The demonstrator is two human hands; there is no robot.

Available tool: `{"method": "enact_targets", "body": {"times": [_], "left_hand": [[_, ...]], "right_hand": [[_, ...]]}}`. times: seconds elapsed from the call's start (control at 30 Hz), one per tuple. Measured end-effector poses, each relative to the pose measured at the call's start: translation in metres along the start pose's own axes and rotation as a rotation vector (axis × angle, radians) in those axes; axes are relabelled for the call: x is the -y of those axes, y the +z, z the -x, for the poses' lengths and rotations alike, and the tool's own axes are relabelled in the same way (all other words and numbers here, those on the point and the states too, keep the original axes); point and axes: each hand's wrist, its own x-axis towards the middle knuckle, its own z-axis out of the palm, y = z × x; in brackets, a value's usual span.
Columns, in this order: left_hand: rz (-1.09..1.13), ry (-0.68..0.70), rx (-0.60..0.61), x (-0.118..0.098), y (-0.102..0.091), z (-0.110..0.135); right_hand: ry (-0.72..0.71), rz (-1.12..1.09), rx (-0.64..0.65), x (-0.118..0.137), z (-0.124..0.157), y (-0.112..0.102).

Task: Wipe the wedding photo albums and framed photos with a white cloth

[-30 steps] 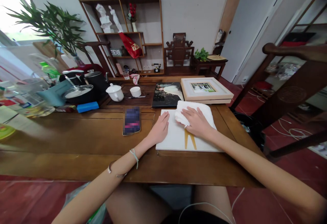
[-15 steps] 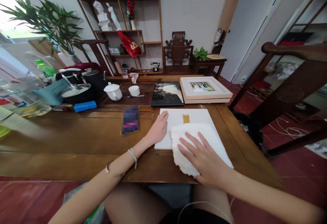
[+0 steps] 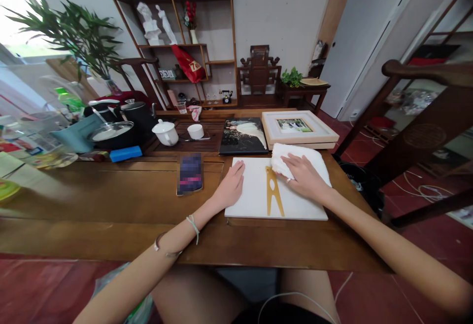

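My left hand (image 3: 229,185) lies flat on the left edge of a white rectangular board (image 3: 251,206), fingers stretched out together. My right hand (image 3: 303,178) is spread open on top of a white cloth (image 3: 320,166), pressing it against the board's upper right corner. Between the two hands, a flat golden piece (image 3: 269,201) with two legs and an oval hole is on the board, its top close to the cloth's left edge. A ring shows on the right hand. Part of the board is hidden beneath the cloth and hand.
Behind the board are a dark photo panel (image 3: 243,135) and a pale framed picture (image 3: 301,127). A phone-like blurred item (image 3: 189,173) is left of my left hand. Farther left stand a white lidded bowl (image 3: 165,132), a blue block (image 3: 126,154) and a dark kettle (image 3: 136,117).
My right hand has slid the white cloth away from me to the board's far right corner, uncovering the golden piece's legs and the near part of the board. My left hand has stayed in place.
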Motion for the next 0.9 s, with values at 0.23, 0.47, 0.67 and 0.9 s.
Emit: {"method": "enact_targets", "body": {"times": [0.23, 0.47, 0.67, 0.9], "left_hand": [[-0.009, -0.021, 0.000, -0.002, 0.001, 0.000], [-0.011, -0.034, 0.026, -0.001, 0.001, -0.001], [-0.015, -0.032, 0.049, -0.001, -0.001, -0.001], [-0.015, -0.047, 0.034, -0.003, -0.002, -0.001]], "right_hand": [[-0.154, 0.091, 0.059, 0.023, 0.066, -0.012], [-0.354, 0.092, 0.025, 0.046, 0.132, -0.027], [-0.304, 0.045, 0.033, 0.028, 0.106, -0.022], [-0.170, 0.066, 0.066, -0.010, 0.031, -0.012]]}}
